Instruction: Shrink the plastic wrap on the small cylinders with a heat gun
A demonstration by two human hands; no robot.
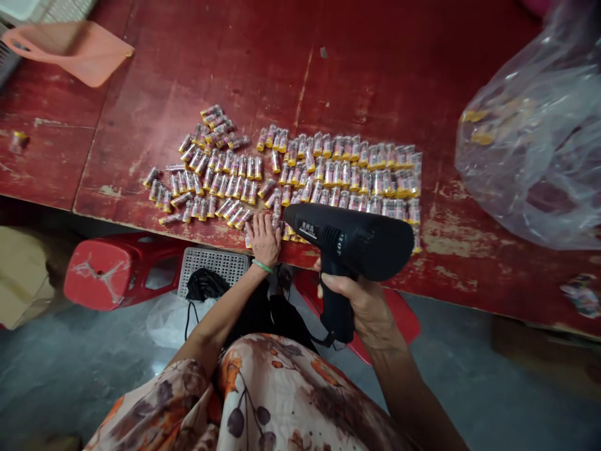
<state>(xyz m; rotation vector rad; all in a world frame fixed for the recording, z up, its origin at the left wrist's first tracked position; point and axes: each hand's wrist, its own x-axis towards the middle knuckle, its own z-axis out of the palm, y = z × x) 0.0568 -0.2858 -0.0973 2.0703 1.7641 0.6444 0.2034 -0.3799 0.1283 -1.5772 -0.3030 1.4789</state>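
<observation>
My right hand (359,304) is wrapped round the handle of a black hair dryer (350,238), whose nozzle points left over the near rows. Below and around the nozzle lie many small plastic-wrapped tubes (345,174) with yellow ends, set in rows on the right. Looser groups of the same wrapped tubes (225,185) spread to the left. My left hand (264,240) rests at the table's near edge with fingers stretched forward, touching or just beside the nearest tubes. A green bangle (261,266) circles that wrist. The dryer hides part of the front row.
The worn red table (225,56) carries an orange scoop-shaped tray (94,53) at far left and a large clear plastic bag (535,144) at right. One lone tube (19,141) lies left. Below stand a red stool (101,272) and a grey crate (225,266).
</observation>
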